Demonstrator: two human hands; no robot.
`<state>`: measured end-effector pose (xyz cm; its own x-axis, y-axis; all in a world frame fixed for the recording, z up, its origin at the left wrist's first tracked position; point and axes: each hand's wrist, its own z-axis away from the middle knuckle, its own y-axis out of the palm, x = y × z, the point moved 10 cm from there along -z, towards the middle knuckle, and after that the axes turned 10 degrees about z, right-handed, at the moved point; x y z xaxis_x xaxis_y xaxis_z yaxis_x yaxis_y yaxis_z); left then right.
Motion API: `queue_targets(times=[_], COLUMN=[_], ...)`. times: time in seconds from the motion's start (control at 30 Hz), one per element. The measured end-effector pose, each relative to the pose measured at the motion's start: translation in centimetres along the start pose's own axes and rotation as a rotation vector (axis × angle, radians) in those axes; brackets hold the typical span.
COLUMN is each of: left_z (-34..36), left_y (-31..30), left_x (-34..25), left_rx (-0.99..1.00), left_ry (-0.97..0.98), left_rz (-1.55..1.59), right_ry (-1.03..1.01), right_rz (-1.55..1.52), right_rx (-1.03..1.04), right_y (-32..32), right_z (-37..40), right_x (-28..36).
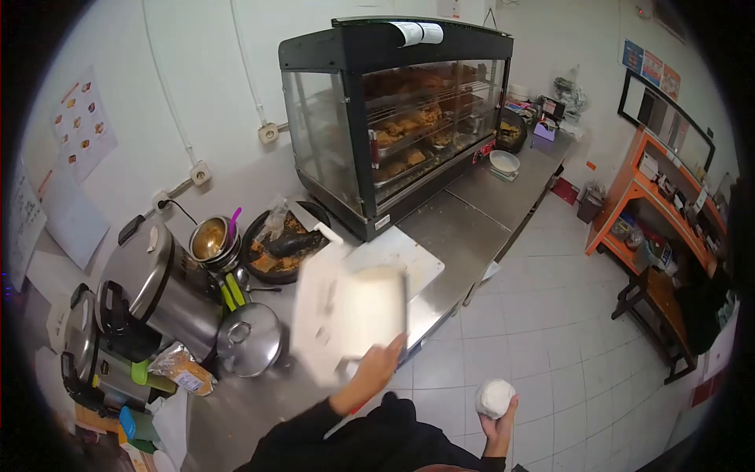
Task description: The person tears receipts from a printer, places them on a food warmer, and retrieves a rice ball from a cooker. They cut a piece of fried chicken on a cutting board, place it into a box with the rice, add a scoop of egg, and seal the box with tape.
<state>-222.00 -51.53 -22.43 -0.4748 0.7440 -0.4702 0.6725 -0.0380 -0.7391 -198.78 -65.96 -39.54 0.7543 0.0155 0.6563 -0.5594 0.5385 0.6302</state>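
My left hand (377, 370) is closed on the near edge of an open, pale box (318, 315), whose contents look whitish and blurred. The box is over the metal counter, beside a white cutting board (417, 263). Away from the counter, above the floor, my right hand (499, 425) holds a round white ball-like mound (495, 398), its fingers wrapped under and beside it. Whether the mound sits in a small bowl cannot be made out.
A glass display warmer (425, 118) with fried food stands behind the board. Left are a black mortar (271, 263), metal bowls (211, 240), a lidded pot (250, 338) and large cookers (157, 275). An orange shelf (629, 197) and wooden bench (657, 307) stand right.
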Motion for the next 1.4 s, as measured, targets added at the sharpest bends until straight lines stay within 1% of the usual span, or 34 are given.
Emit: queue_targets(times=[0.03,0.07,0.1,0.13,0.17,0.23,0.3,0.33,0.37,0.43,0.5,0.57,0.63,0.7,0.73,0.77,0.8,0.83,0.9,0.93,0.97,1.0,1.03,1.07,1.1,1.13,1.17,1.2,1.23,1.27,1.3,1.33,1.37,1.4], left_z=[-3.0,-6.4,-10.3,-13.1,-16.0,-20.2,-24.8,-26.1,-27.3,-28.5,-29.3,-29.5,-29.6,-28.2,-27.0,-25.9,-24.6,-23.1,-20.2,-18.5,-16.3,-14.1,-12.8,-11.9,-11.5,-11.3,-12.2,-12.3,-12.4,-13.1,-13.5,-13.4,-12.5,-9.5], left_y=[1.9,3.9,6.2,9.5,12.4,15.0,17.9,17.7,18.3,20.2,20.9,20.9,17.0,16.1,16.1,15.5,14.7,13.7,10.5,8.6,6.3,3.7,-0.9,-5.2,-9.1,-12.7,-15.7,-17.4,-18.8,-19.9,-20.5,-20.5,-20.5,-19.3], left_x=[0.9,2.3,4.5,7.6,10.0,13.5,18.7,20.1,21.1,22.8,23.8,24.4,22.4,23.3,24.7,25.1,25.0,24.1,22.9,22.7,24.3,26.0,26.6,27.8,29.7,32.4,34.1,37.5,40.9,43.0,46.1,49.3,52.9,58.7], left_rx=[-0.060,-0.059,0.034,0.024,0.125,0.131,0.142,0.083,0.070,0.171,0.158,0.083,-0.002,-0.222,-0.260,-0.298,-0.318,-0.372,-0.451,-0.477,-0.583,-0.686,-0.785,-0.849,-0.922,-0.957,-0.951,-0.932,-0.913,-0.919,-0.808,-0.688,-0.693,-0.666], left_ry=[0.109,0.138,0.066,0.110,0.109,0.141,0.082,0.050,0.039,0.067,0.042,0.023,0.003,-0.099,-0.220,-0.340,-0.383,-0.337,-0.269,-0.250,-0.265,-0.273,-0.344,-0.404,-0.483,-0.607,-0.618,-0.724,-0.826,-0.807,-0.964,-1.119,-1.103,-1.259], left_rz=[-0.053,-0.190,-0.140,-0.194,-0.330,-0.388,-0.403,-0.253,-0.241,-0.171,-0.167,-0.071,-0.110,-0.272,-0.242,-0.203,-0.235,-0.143,-0.021,0.009,0.025,0.042,-0.116,-0.281,-0.439,-0.458,-0.561,-0.624,-0.686,-0.688,-0.710,-0.727,-0.722,-0.567], right_ry=[0.004,0.031,0.058,0.061,0.061,0.088,0.106,0.104,0.111,0.156,0.081,-0.100,-0.300,-0.389,-0.366,-0.316,-0.276,-0.259,-0.080,-0.096,-0.121,-0.185,-0.248,-0.563,-0.878,-0.883,-0.824,-0.772,-0.785,-0.696,-0.605,-0.616,-0.723,-0.821], right_rz=[0.004,-0.012,-0.026,-0.048,-0.040,0.084,0.115,0.194,0.271,0.303,0.648,0.835,1.066,1.042,1.046,1.212,1.377,1.381,1.666,1.827,1.984,1.939,1.893,1.968,2.012,2.000,2.001,1.998,1.985,2.023,2.057,2.050,1.866,1.684], right_rx=[0.006,0.030,0.054,0.111,0.115,0.191,0.181,0.182,0.179,0.164,0.332,0.365,0.358,0.458,0.528,0.535,0.538,0.591,0.701,0.789,0.875,0.902,0.922,0.843,0.734,0.739,0.686,0.628,0.617,0.634,0.649,0.634,0.630,0.624], right_y=[0.6,1.5,2.2,3.2,3.6,5.6,7.5,8.3,8.9,11.6,15.9,20.3,24.1,28.9,31.0,32.0,33.0,34.0,33.3,30.8,29.0,30.4,31.3,32.6,33.6,34.0,33.9,33.9,34.3,33.9,33.6,33.7,34.5,35.1], right_z=[-1.3,-2.7,-4.1,-5.7,-7.3,-10.6,-14.3,-16.6,-18.5,-22.4,-27.1,-32.4,-38.4,-44.2,-47.0,-50.1,-52.6,-54.1,-56.7,-60.8,-64.2,-63.0,-61.3,-59.9,-57.8,-56.7,-56.2,-56.2,-56.0,-56.3,-56.4,-55.9,-54.6,-53.0], right_x=[0.5,0.8,1.1,1.3,1.6,2.0,3.4,3.9,4.4,6.3,8.7,11.2,13.2,12.9,12.0,10.5,8.9,7.1,1.9,-1.3,-4.3,-4.4,-3.8,-2.8,-1.6,-1.7,-1.4,-0.9,-0.5,-0.7,-0.9,-0.6,0.6,2.2])
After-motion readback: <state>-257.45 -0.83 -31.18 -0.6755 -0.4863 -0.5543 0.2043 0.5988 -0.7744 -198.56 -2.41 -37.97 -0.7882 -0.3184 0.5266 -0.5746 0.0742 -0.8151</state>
